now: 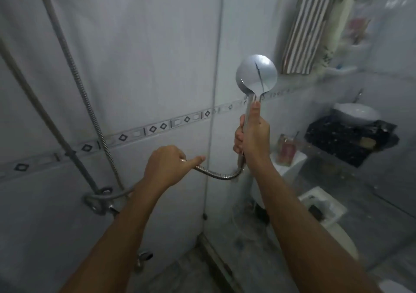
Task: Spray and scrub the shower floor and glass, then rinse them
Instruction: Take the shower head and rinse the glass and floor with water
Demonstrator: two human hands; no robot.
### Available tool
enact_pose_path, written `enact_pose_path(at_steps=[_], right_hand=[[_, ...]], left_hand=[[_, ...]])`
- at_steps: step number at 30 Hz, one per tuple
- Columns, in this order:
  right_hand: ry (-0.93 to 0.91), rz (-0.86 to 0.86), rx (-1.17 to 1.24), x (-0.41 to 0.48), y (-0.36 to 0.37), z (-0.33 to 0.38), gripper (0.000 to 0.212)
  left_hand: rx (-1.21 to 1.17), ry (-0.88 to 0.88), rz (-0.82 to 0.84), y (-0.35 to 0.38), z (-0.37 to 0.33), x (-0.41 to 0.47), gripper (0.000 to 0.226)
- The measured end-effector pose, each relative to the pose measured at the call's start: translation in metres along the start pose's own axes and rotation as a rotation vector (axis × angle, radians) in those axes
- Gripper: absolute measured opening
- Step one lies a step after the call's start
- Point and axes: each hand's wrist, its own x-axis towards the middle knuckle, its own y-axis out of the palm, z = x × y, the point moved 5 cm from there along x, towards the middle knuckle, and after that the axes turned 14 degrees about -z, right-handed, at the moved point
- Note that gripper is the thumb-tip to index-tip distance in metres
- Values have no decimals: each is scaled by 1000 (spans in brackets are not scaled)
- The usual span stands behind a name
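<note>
- Gripping the shower head (256, 74) upright by its handle: right hand (252, 135), fingers curled round, thumb along the stem; disc faces the glass (337, 180), probably for rinsing;
- left hand (166, 166): fingers curled round the hose (218, 175), thumb out, likely managing slack;
- water flow indiscernible; shower floor (186, 270) largely cut off below.

The shower head (256, 74) faces away, its spray face unseen. The left hand (166, 166) covers part of the hose (220, 176). Shelf items (358, 29) beyond the glass (337, 180) are too blurred to identify.
</note>
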Motion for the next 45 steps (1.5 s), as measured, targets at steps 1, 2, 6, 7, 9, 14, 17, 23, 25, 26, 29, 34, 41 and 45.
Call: enact_pose_path(at_steps=[1,2,6,7,9,14,17,23,25,26,29,34,41,45], right_hand=[[-36,-28,18,-3,-15,20,57],[-69,-48,39,-6,-26,35,57],[-128,-133,68,-21,-74,70,59],[-135,-141,62,-25,-83,74,59],[-155,-163,64,-34,-102,82,59],[-200,-180,57,-54,-143,103,60],[-217,-178,34,-67,-163,112,61],[-195,-226,7,-86,-217,113,64],[-175,-238,2,-91,-235,112,63],[-166,-245,-3,-93,-248,111,63],[-138,-250,-34,-99,-277,108,65],[-75,-224,-86,-112,-320,101,63],[2,-240,-141,-130,-362,85,65],[19,-228,-159,-141,-376,74,66]], left_hand=[[-22,56,-24,-9,-23,3,79],[-44,95,-42,-15,-40,5,79],[-168,188,-105,-32,-97,-6,67],[-175,208,-106,-34,-107,-13,65],[-184,250,-113,-36,-125,-25,62],[-279,301,-149,-46,-160,-53,58],[-307,350,-152,-49,-178,-69,57],[-337,353,-94,-36,-215,-105,53],[-349,363,-83,-32,-227,-118,52],[-354,377,-76,-30,-236,-127,51],[-375,402,-47,-22,-257,-152,51],[-367,414,-15,-8,-284,-189,53],[-298,420,8,11,-302,-234,55],[-279,430,28,19,-306,-251,58]])
